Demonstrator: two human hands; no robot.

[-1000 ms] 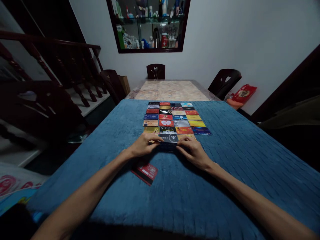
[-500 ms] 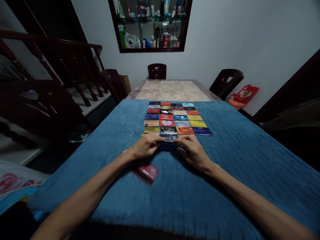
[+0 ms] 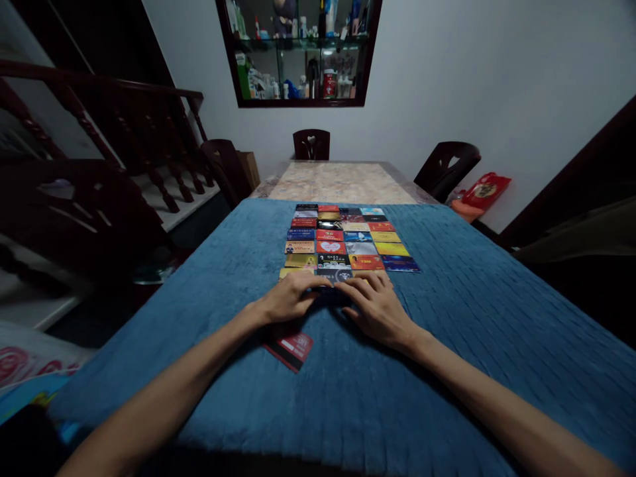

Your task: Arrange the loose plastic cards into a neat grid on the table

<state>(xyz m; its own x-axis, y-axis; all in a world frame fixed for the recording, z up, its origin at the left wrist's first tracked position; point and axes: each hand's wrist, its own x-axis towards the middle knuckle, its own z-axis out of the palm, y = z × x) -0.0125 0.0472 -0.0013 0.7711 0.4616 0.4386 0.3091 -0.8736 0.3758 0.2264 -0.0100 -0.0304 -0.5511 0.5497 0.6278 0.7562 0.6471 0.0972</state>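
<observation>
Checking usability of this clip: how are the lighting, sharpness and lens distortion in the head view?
Head view: dim room, with the left side and the stair railing nearly black; the grid of cards is lit and colours read, but print is too small to make out; the left hand and right hand shade the dark card between them; wide-angle bending stretches the forearms and the blue cloth toward the edges.
</observation>
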